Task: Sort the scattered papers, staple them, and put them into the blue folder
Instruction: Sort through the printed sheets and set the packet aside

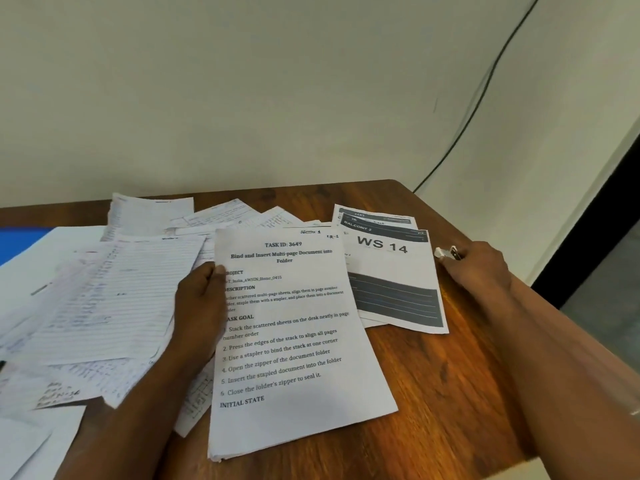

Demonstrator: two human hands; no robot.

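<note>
1. The blue folder peeks out at the table's far left edge, mostly buried under sheets; I cannot tell what it holds.
2. Handwritten papers sprawl across the left half: light, floppy, likely to slide.
3. My left hand pinches the left edge of the printed stack, a sensible grip.
4. The WS 14 sheets lie just beyond.
5. My right hand curls around the stapler near the right edge.

A wooden worktop with a rounded far corner stands against a pale wall. A thin dark cable runs down that wall. At far right, a dark opening, perhaps a doorway.
</note>
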